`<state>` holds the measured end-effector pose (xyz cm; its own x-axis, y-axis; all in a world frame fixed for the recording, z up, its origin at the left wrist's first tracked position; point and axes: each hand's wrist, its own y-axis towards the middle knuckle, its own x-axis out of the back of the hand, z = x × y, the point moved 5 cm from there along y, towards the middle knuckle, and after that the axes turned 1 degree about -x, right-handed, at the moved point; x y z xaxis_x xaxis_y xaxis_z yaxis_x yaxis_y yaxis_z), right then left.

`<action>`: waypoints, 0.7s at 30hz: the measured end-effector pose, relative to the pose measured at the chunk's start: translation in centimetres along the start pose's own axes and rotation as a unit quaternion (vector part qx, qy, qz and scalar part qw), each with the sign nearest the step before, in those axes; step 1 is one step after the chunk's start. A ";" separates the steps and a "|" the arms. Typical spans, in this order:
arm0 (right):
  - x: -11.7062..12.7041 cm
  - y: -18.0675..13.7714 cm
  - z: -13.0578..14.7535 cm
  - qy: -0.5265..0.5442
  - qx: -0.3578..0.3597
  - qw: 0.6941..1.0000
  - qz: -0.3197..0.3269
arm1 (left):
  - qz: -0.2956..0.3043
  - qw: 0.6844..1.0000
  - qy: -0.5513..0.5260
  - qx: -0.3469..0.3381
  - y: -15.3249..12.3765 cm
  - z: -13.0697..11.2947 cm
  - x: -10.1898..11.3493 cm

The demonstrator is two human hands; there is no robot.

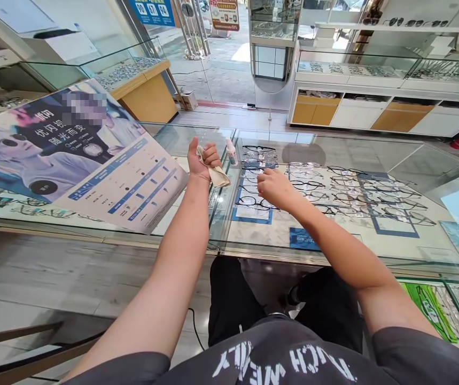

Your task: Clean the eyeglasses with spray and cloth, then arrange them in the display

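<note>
My left hand [199,159] is raised over the glass display counter [373,147] with its fingers closed around a beige cleaning cloth [216,174]. My right hand [272,186] reaches into the open case, fingers curled down among rows of eyeglasses [345,184] laid on white and blue trays. It touches a black-framed pair [253,202]; whether it grips the frame is hidden. A small spray bottle [232,152] stands just beyond, between the two hands.
A large advertising poster [93,160] lies on the counter to the left. Further glass showcases [357,67] line the far wall and the left side. More glasses lie in a case at lower right [457,307]. I am seated, dark trousers below.
</note>
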<state>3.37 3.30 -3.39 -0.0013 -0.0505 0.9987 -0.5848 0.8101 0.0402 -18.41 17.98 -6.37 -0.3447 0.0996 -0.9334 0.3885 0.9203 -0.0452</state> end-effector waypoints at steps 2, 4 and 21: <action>-0.1 0.0 0.1 -0.004 -0.001 1.000 0.005 | 0.001 1.000 0.005 0.003 0.0 0.0 0.0; 0.1 -0.1 0.2 -0.004 -0.002 1.000 0.010 | 0.001 1.000 0.011 0.005 0.1 0.0 0.1; 3.0 3.6 -3.3 0.072 -0.205 0.971 0.100 | -0.005 0.998 0.015 -0.060 -0.6 -1.1 0.5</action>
<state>3.94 7.96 -0.13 0.0484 0.1898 0.9806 -0.2120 0.9614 -0.1756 -19.74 17.86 -6.40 -0.3743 0.0989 -0.9220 0.2799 0.9600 -0.0107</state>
